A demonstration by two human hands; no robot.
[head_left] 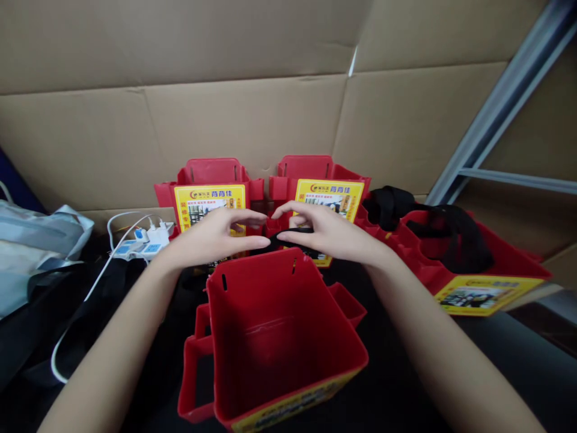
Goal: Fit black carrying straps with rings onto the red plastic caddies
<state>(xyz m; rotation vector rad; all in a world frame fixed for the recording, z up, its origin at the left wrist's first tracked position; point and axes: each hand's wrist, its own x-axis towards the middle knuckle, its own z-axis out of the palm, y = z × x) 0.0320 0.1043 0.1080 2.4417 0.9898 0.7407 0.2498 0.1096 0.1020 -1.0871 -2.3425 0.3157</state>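
Observation:
A red plastic bin (279, 337) with slots in its back wall stands open in front of me. Both hands meet just above its far rim. My left hand (216, 237) and my right hand (322, 231) each pinch an end of a black strap (293, 233) between thumb and fingers, near the slot in the bin's wall. Behind the hands stand two more red bins with yellow labels, one on the left (210, 192) and one on the right (324, 186).
A red bin (469, 264) lies at the right with black straps (433, 225) draped over it. A white power strip with plugs and cable (144, 240) sits at the left beside a grey bag (31, 252). Cardboard walls rise behind; a metal frame (500, 114) stands at right.

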